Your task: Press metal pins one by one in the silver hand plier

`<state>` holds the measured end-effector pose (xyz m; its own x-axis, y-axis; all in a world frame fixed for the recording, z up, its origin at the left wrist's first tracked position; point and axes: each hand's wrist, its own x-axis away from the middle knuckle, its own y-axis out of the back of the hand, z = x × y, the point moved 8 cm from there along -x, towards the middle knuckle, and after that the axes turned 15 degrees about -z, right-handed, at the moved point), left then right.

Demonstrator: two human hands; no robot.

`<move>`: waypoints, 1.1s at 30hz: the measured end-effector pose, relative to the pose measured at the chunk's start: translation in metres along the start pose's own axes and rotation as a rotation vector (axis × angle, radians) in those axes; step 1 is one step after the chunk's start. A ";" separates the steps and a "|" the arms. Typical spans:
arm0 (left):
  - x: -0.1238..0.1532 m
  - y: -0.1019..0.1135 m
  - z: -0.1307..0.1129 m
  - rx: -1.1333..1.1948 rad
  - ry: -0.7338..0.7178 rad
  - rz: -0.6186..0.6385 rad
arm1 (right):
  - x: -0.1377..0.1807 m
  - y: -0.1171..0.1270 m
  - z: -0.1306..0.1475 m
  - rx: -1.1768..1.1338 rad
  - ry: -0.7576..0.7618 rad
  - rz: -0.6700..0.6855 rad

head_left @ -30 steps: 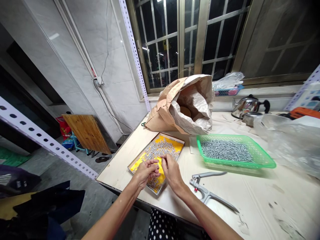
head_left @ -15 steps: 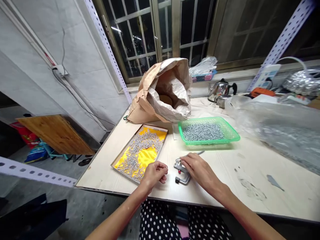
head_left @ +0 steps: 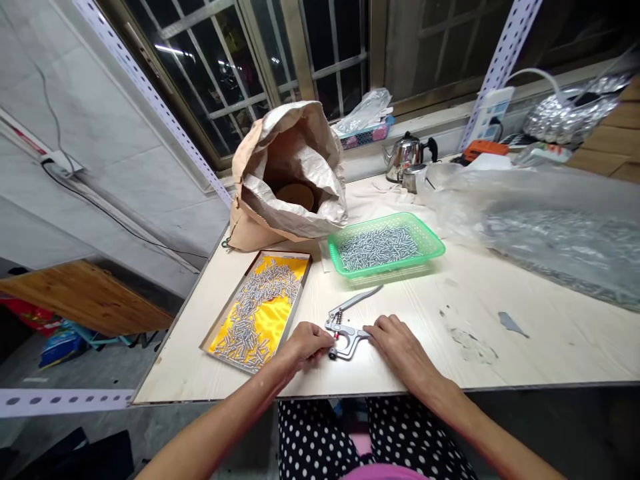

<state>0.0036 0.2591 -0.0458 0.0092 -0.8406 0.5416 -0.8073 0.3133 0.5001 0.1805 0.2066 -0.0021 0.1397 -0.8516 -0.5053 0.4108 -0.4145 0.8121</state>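
Note:
A pair of grey snap-fastener pliers (head_left: 356, 335) lies on the table between my hands, its handles spread apart and a spring showing near the hinge. My right hand (head_left: 400, 347) grips the end of the lower handle with its fingertips. At the jaws, by a small red part, my left hand (head_left: 309, 343) is closed in a pinch; whatever is in it is too small to make out. Left of the pliers, a shallow box (head_left: 295, 313) lined with yellow cloth holds many small metal pins. Behind them, a green plastic basket (head_left: 435, 250) contains more such metal pieces.
A large open paper sack (head_left: 255, 227) stands at the back left. A metal kettle (head_left: 405, 155) is near the window. Clear plastic sheeting (head_left: 560, 227) covers the right side, with a grey scrap (head_left: 511, 324) in front. The table's front edge runs close below my hands.
The pliers' handles have come apart, and my right hand has shifted from the top of the tool to the lower handle. My left hand has come to the jaws. The view has turned right.

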 end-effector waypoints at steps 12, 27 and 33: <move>0.010 -0.005 -0.008 -0.073 0.126 0.078 | 0.005 -0.009 -0.006 -0.030 -0.049 -0.021; 0.022 -0.010 -0.001 -0.154 0.196 0.156 | -0.004 0.004 -0.007 -0.095 0.035 0.057; 0.031 -0.012 0.002 -0.115 0.194 0.165 | -0.026 -0.002 -0.023 -0.130 0.118 0.190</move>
<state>0.0124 0.2280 -0.0365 0.0053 -0.6770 0.7360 -0.7349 0.4965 0.4620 0.1967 0.2371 0.0028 0.3263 -0.8636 -0.3843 0.4787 -0.1995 0.8550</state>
